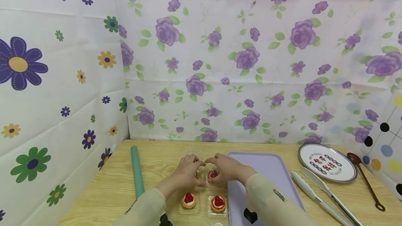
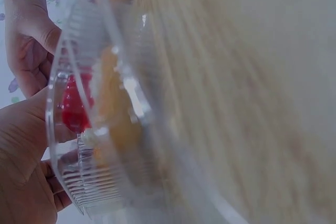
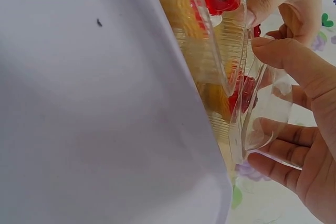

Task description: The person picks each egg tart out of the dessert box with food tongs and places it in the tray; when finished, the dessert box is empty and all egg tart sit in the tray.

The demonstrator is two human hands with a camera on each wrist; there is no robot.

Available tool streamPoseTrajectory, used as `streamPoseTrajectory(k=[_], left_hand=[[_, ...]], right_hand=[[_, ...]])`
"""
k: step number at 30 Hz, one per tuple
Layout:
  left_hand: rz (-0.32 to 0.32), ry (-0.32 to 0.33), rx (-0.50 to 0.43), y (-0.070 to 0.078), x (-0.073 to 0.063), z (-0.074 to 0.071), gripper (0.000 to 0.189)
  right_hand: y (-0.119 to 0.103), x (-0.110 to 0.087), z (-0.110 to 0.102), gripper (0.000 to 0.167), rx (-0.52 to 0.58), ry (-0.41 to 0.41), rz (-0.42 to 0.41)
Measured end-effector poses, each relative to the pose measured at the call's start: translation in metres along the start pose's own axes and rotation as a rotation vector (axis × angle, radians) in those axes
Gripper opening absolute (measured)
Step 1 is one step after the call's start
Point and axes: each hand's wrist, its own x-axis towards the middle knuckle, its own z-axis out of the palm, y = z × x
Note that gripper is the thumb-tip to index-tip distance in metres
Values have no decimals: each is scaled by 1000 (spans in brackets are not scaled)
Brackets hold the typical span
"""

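Observation:
Small fruit tarts with red topping and cream sit in clear plastic boxes. In the head view, the near left tart (image 1: 188,201) and near right tart (image 1: 218,203) are in full sight. My right hand (image 1: 228,168) is over the far right tart (image 1: 212,174), and its thumb and fingers hold a clear plastic lid (image 3: 270,106). My left hand (image 1: 187,173) curls round the far left box, hiding most of its tart. Up close in the left wrist view stands a ribbed box (image 2: 105,182) with a red-topped tart (image 2: 77,106) inside.
A lilac tray (image 1: 260,159) lies right of the boxes, under my right forearm. Farther right are metal tongs (image 1: 323,194), a white plate (image 1: 326,161) with red lettering and a brown ladle (image 1: 365,177). A green roll (image 1: 136,170) lies on the left. Patterned sheets surround the wooden table (image 1: 103,184).

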Motion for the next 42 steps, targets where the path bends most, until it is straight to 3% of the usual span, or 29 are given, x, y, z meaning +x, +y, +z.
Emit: streamPoseTrajectory(k=[6,19,28,33,42], left_hand=[[2,1,-5,1,0,1,66],[-11,-17,32,6,1,-4,66],[-9,-54,36,12,0,-15,67],[1,-70,19,16,-3,-25,66],[67,-28,0,25,-10,-46,64]], right_hand=[[1,-2,1,72,-2,18,-10],[4,-12,-12,70,101,44,19],[9,-21,-27,69,30,86,59],[15,-30,-32,67,52,143,52],[24,-46,-39,70,68,201,60]])
